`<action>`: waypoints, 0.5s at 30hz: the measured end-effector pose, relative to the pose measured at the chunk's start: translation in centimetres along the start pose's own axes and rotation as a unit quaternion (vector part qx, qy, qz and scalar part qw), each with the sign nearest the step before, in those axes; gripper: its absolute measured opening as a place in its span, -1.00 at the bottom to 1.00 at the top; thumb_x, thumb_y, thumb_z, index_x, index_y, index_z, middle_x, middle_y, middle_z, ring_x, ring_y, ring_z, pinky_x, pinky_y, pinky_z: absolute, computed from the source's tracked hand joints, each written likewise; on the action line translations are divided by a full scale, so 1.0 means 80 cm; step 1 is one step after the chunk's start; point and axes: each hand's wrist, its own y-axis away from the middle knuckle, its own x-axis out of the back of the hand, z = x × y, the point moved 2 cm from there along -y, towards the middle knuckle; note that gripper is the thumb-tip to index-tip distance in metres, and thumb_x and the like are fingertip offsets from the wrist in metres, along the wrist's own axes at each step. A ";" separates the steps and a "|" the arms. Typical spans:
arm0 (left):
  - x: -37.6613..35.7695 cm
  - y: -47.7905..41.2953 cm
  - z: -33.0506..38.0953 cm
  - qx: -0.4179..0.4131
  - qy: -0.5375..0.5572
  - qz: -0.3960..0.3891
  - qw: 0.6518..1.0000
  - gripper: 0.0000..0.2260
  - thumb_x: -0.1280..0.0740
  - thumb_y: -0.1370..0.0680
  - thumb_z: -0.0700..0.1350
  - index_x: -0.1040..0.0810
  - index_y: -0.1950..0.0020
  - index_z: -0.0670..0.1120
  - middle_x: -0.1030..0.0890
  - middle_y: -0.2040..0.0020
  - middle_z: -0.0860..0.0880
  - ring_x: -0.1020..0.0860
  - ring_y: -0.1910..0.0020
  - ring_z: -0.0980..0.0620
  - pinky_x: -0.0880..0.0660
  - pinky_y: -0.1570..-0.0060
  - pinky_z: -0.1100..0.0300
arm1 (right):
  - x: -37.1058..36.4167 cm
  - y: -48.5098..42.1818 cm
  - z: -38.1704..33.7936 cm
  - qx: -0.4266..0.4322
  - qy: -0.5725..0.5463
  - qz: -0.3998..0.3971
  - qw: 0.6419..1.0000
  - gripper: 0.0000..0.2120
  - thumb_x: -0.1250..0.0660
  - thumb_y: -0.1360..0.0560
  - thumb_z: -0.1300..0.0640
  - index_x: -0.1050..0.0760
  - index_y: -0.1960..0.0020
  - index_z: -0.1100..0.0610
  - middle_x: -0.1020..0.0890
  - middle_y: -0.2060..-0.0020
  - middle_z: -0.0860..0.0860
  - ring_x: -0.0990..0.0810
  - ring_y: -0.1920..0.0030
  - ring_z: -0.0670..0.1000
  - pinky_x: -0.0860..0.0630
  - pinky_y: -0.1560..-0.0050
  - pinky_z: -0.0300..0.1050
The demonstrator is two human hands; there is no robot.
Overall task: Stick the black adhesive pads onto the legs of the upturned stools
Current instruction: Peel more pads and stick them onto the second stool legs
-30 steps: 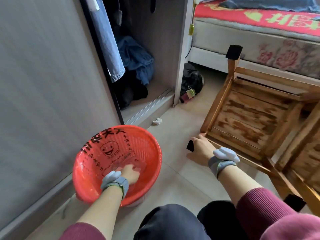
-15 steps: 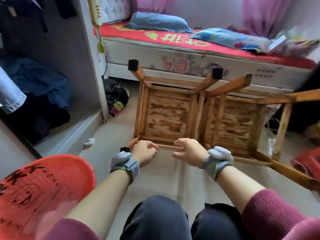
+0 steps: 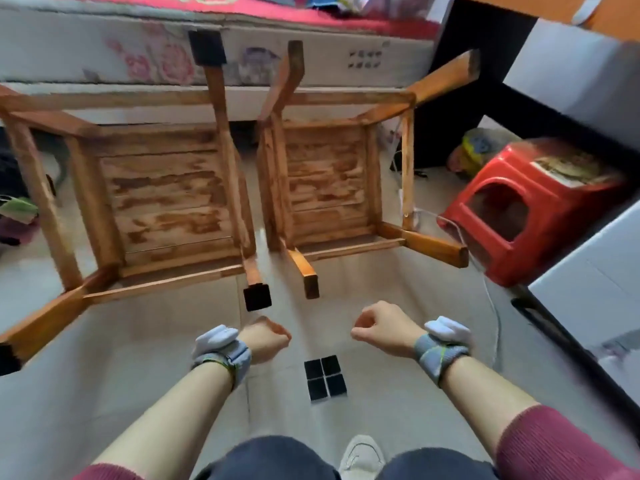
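Note:
Two wooden stools lie upturned side by side on the tiled floor, the left stool (image 3: 156, 199) and the right stool (image 3: 325, 181). Black pads cap the left stool's near leg (image 3: 257, 296) and its far leg (image 3: 206, 47). The right stool's near leg (image 3: 310, 284) shows bare wood. A sheet of black adhesive pads (image 3: 325, 378) lies on the floor between my wrists. My left hand (image 3: 265, 337) and my right hand (image 3: 381, 327) hover above the floor, fingers curled, nothing visible in them.
A bed (image 3: 173, 46) runs along the far side behind the stools. A red plastic stool (image 3: 530, 209) stands at the right with a white cable (image 3: 491, 299) trailing beside it. White boxes (image 3: 588, 271) crowd the right edge. My knees and a shoe (image 3: 362, 455) are at the bottom.
The view swung right from the red basket to above both stools. My left hand left the basket, both hands let go of the stool rail, and a pad sheet now lies on the floor.

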 end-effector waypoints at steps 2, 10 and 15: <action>-0.026 -0.031 -0.007 0.019 0.028 0.001 0.999 -0.89 -0.25 -0.50 -0.18 -0.57 0.14 -0.05 -0.58 0.13 -0.10 -0.54 0.19 -0.03 -0.48 0.17 0.18 | -0.034 -0.027 0.031 -0.030 -0.010 -0.020 0.999 -0.82 -0.34 -0.42 0.05 -0.62 0.15 0.15 -0.66 0.18 0.10 -0.60 0.08 0.10 -0.48 0.09 -0.16; -0.133 -0.096 -0.064 0.137 0.116 -0.005 0.984 -0.68 -0.30 -0.48 -0.18 -0.55 -0.23 -0.16 -0.65 -0.07 -0.12 -0.58 0.11 -0.04 -0.51 0.10 0.21 | -0.170 -0.080 0.111 -0.131 -0.074 -0.128 0.980 -0.57 -0.33 -0.44 0.04 -0.46 -0.28 0.16 -0.58 -0.20 0.09 -0.53 -0.22 0.07 -0.41 -0.20 -0.18; -0.172 -0.115 -0.079 0.179 0.216 0.016 0.960 -0.67 -0.32 -0.42 -0.19 -0.57 -0.16 -0.25 -0.67 0.05 -0.18 -0.60 0.18 -0.11 -0.53 0.06 0.10 | -0.205 -0.105 0.129 -0.182 -0.212 -0.052 0.959 -0.51 -0.43 -0.39 0.12 -0.44 -0.29 0.18 -0.58 -0.15 0.11 -0.55 -0.15 0.05 -0.41 -0.18 -0.19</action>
